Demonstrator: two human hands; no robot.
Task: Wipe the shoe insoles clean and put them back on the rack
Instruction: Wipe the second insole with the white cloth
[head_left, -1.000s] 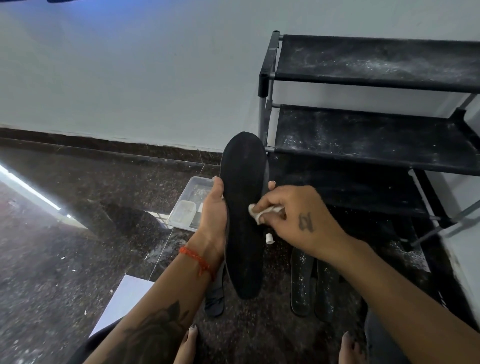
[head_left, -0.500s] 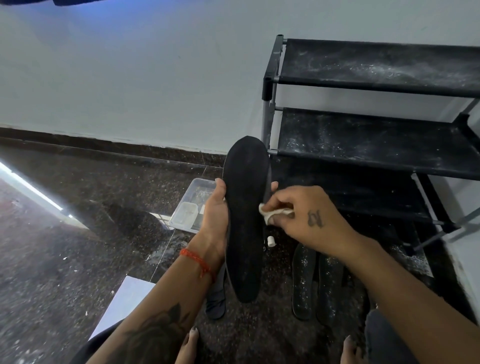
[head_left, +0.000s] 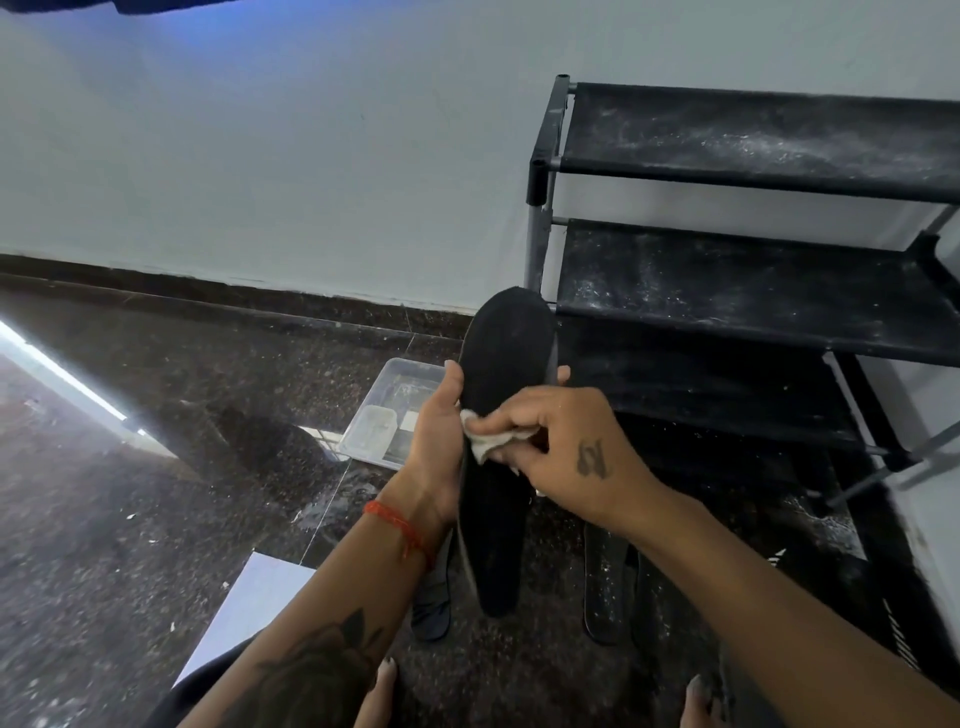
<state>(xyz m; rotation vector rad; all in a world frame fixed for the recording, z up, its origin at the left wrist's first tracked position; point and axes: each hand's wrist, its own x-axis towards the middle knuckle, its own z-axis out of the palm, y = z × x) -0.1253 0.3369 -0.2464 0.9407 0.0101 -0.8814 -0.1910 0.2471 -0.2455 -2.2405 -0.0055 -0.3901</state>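
The left hand (head_left: 434, 447) grips the upright black insole (head_left: 501, 395) at the rack's (head_left: 727, 270) seven o'clock, while the right hand (head_left: 566, 452) pinches a white cloth (head_left: 488, 441) against its face.

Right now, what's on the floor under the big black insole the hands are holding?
Below the held insole lie more insoles: a bluish one by the left hand's wrist, two dusty black ones under the right hand. What lies directly behind the insole is hidden.
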